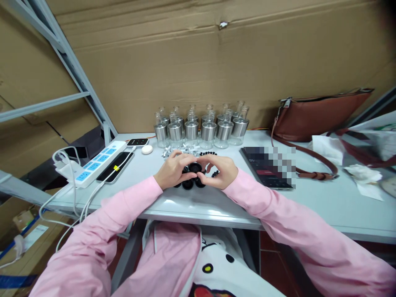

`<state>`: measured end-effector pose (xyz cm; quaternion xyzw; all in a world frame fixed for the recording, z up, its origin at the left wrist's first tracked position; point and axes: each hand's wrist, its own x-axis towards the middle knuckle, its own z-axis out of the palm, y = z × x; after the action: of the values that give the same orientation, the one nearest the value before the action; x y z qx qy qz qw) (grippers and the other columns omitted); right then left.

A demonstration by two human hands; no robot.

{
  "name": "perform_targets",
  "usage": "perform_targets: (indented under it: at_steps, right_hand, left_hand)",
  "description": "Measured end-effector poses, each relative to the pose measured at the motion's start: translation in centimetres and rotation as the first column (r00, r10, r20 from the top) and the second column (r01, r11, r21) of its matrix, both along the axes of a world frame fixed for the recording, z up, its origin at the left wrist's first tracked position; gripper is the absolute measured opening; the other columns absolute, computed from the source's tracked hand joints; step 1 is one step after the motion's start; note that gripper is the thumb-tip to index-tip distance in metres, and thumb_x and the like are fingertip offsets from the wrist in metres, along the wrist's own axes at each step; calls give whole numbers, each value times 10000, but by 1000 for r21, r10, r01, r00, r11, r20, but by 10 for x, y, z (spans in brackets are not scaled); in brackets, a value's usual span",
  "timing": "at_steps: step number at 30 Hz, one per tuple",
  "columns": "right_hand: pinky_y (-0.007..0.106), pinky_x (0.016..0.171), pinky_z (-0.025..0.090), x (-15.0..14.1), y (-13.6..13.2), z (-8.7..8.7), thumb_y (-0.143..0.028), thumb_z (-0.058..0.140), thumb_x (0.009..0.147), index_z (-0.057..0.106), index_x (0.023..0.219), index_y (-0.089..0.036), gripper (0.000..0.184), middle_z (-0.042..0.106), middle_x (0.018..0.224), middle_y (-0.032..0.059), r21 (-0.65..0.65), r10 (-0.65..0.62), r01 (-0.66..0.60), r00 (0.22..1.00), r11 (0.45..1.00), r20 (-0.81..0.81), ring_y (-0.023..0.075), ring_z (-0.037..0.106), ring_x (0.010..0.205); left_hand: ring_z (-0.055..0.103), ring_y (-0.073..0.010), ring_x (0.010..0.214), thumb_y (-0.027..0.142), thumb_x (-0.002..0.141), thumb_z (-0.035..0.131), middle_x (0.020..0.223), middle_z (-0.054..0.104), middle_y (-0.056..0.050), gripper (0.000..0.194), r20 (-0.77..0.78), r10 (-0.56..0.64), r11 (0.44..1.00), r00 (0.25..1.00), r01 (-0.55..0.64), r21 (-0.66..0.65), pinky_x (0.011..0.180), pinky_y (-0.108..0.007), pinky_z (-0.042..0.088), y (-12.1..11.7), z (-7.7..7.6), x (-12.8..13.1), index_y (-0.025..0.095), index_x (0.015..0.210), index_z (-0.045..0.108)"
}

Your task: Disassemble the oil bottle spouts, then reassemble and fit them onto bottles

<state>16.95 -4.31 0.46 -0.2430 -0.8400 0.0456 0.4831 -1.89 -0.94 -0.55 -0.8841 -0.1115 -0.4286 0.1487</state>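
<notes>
Between both hands is a round black cap, gripped at its sides by the fingers. My left hand closes on it from the left, thumb below and fingers above. From the right, my right hand pinches it with thumb and index finger. Several more black caps lie beneath and beside the hands, partly hidden. Just beyond sit small black pieces in a row and a heap of clear and silver small parts. Behind these stand rows of glass bottles with metal sleeves.
On the left are a white power strip, a phone with a cable, a small black device and a white round object. At right lie a dark tablet-like device, a brown bag and crumpled tissues. Cardboard backs the table.
</notes>
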Motion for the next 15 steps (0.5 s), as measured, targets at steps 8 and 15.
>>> perform_targets:
  at_steps: [8, 15]
  right_hand:
    - [217, 543, 574, 0, 0, 1, -168, 582, 670, 529, 908, -190, 245, 634, 763, 14, -117, -37, 21, 989, 993, -141, 98, 601, 584]
    - [231, 580, 580, -1, 2, -1, -171, 600, 681, 510, 897, -180, 235, 624, 765, 23, -140, 42, -63, 988, 988, -150, 108, 609, 634]
  left_hand:
    - [555, -205, 774, 435, 834, 368, 863, 602, -73, 322, -66, 175, 969, 982, -183, -164, 762, -389, 337, -6, 5, -2, 169, 1000, 441]
    - [461, -157, 585, 393, 816, 334, 653, 539, -22, 276, -154, 209, 949, 966, -238, -207, 701, -365, 308, -8, 7, 0, 161, 786, 480]
